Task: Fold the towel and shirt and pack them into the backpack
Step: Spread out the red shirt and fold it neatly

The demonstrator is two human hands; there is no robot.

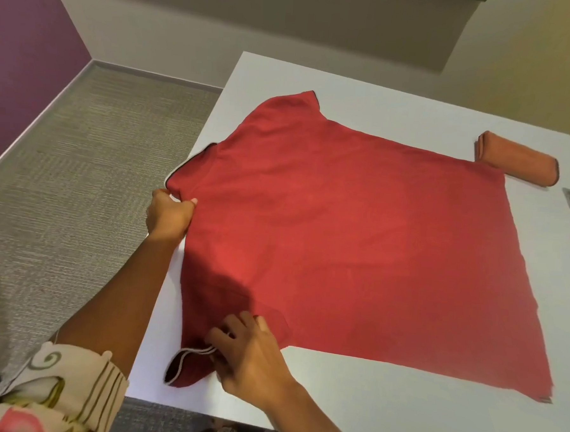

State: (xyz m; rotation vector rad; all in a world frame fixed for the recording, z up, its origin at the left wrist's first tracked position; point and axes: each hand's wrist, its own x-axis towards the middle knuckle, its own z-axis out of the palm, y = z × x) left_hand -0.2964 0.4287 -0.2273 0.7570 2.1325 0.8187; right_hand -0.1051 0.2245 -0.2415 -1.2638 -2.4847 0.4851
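Shirt [358, 246], red, with dark trim on the far sleeve. It lies spread flat over most of the white counter [399, 403], hem toward the right.

Left hand [169, 214]: the arm reaches forward along the counter's left edge, bare below a patterned sleeve [70, 386]. The fingers are curled and pinch the fabric edge just below the dark-trimmed sleeve.

Right hand [246, 356]: back of the hand up, fingers bent, gripping the cloth at the near sleeve beside its pale-trimmed opening.

Towel [517, 158]: orange, folded into a compact bundle at the counter's far right, just beside the far hem corner and well apart from both hands.
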